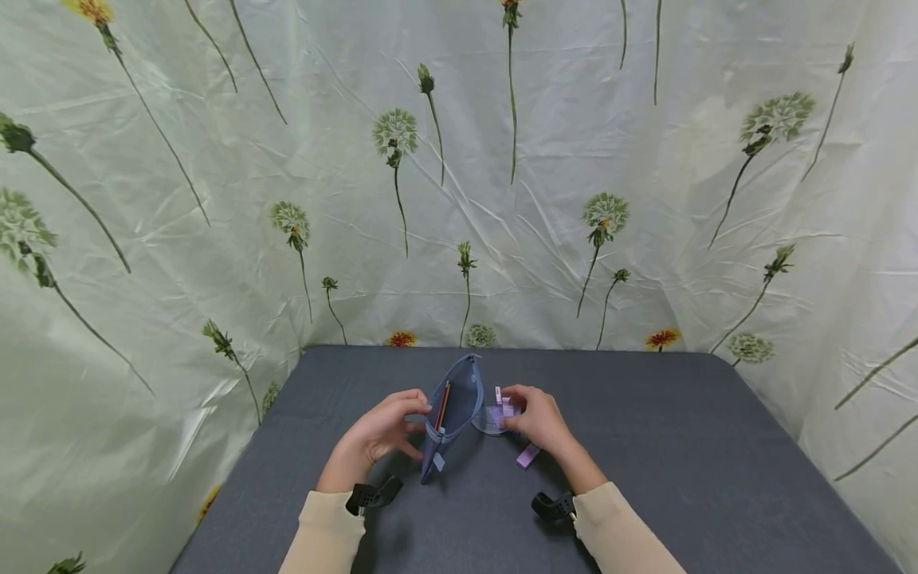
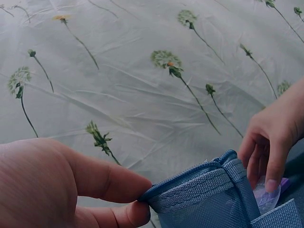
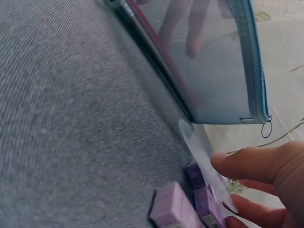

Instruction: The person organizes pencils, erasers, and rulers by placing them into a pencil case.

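My left hand [image 1: 390, 426] pinches the edge of a blue see-through mesh zip pouch [image 1: 468, 397], thumb and finger at its rim in the left wrist view. The pouch stands on edge with its mouth open upward. Several pencils [image 1: 444, 406] lean inside it. To its right, my right hand [image 1: 539, 416] pinches a clear, round-edged plastic protractor [image 3: 203, 159], tilted up from the table in the right wrist view. Small purple blocks [image 3: 209, 206] lie right beside the protractor, partly hidden by the fingers. Another purple block [image 1: 527, 456] lies nearer to me, under the right wrist.
A dark grey cloth-covered table [image 1: 688, 462] lies under everything. Behind it hangs a pale curtain [image 1: 344, 199] printed with dandelions. Each wrist wears a black strap mount [image 1: 552, 506]. The pouch's zip ring [image 3: 267, 128] hangs at its far corner.
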Motion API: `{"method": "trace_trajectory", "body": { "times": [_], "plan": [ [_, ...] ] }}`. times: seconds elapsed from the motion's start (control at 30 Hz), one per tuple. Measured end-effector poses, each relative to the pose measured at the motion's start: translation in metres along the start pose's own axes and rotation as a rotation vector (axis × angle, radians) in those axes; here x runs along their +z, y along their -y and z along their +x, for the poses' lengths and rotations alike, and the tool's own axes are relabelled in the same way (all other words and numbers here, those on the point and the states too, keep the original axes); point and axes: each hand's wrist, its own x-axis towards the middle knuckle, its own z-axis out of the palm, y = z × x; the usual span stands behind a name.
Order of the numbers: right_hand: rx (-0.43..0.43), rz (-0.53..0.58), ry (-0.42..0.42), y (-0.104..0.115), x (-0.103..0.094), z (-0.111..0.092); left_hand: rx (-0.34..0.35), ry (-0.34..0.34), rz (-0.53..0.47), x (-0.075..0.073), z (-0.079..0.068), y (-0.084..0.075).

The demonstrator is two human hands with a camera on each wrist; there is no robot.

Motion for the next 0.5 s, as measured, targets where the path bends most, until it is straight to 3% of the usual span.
{"method": "trace_trajectory", "body": {
  "times": [0.2,0.5],
  "plan": [
    [-0.022,-0.053,-0.028,-0.0022,0.0033,-0.0006,0.003,0.004,-0.007,0.0008,-0.0001,-0.0007],
    [0.019,-0.073,-0.009,0.0001,0.0032,-0.0021,-0.005,-0.018,0.002,0.0014,-0.0003,-0.002]
  ]
}}
